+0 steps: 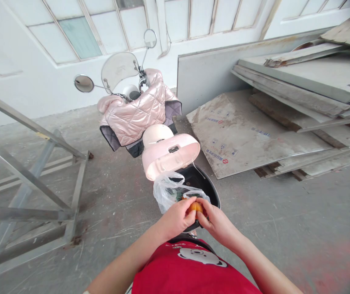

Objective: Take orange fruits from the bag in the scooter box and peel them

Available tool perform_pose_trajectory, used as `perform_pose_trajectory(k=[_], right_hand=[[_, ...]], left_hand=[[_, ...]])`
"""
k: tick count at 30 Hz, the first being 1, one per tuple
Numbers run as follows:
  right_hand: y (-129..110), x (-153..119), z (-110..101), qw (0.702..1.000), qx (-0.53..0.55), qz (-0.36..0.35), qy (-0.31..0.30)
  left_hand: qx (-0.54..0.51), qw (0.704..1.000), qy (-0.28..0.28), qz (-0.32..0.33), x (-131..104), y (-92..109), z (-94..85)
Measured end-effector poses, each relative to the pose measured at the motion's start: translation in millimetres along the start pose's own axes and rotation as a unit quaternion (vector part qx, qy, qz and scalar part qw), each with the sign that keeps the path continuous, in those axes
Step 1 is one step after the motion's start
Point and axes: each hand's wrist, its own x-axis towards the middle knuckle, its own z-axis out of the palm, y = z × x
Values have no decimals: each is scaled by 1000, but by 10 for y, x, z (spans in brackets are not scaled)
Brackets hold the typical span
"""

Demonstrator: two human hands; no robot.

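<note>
One orange fruit (196,207) is pinched between the left hand (177,219) and right hand (215,220), above the near edge of the open black box (206,184). A thin plastic bag (164,193) lies over the box's left edge; the pink lid (171,157) stands raised at the far edge.

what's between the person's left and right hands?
An orange fruit, held by the left hand and right hand; seen in the head view.
</note>
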Motion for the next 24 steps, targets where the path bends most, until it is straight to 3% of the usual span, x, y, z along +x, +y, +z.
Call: perform_pose_trajectory(k=[3, 6, 9, 12, 15, 19, 24], right_hand=[[-11, 18, -54, 999, 42, 10, -4], [-24, 16, -171, 989, 145, 7, 16], [-21, 0, -304, 966, 241, -31, 87], [-17, -20, -389, 956, 253, -37, 143], [-42, -47, -440, 956, 243, -33, 159], [-158, -76, -541, 958, 224, -53, 171], [-360, -47, -607, 972, 129, -67, 187]], left_hand=[[-58, 998, 0, -10, 29, 2, -41], [-206, 978, 0, -20, 45, 56, -158], [-392, 919, -8, -36, 40, 197, -323], [-512, 858, -28, -44, 16, 386, -452], [-545, 837, -49, -21, -3, 537, -503], [-481, 877, -14, 17, 23, 635, -463], [-222, 971, 80, 37, 99, 727, -282]])
